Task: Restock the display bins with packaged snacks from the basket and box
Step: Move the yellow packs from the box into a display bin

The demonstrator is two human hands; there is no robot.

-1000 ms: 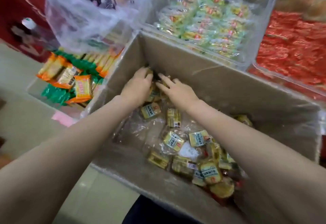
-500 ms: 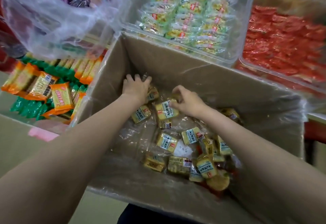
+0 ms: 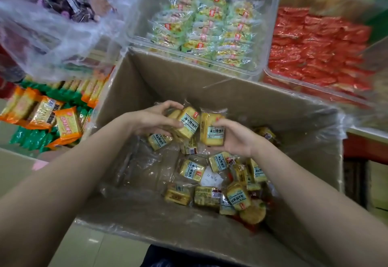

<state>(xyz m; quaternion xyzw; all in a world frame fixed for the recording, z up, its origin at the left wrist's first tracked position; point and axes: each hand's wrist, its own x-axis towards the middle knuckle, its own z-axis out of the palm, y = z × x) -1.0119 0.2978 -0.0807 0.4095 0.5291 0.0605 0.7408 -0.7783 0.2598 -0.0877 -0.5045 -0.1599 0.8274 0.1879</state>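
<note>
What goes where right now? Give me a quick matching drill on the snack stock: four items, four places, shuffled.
1. red packets
2. green-and-white packets
3. orange packets
4. yellow packets

A. left of the box
B. inside the cardboard box
C. clear bin behind the box
D. far-right bin

Pairs: 1-D, 2-C, 3-A, 4-B

A loose, crumpled clear plastic bag (image 3: pixel 63 35) hangs at upper left, with dark purple wrapped items showing through it. Pale floor tiles (image 3: pixel 88 245) show at the bottom left. A small pink tag (image 3: pixel 39 165) sits near the left edge.
</note>
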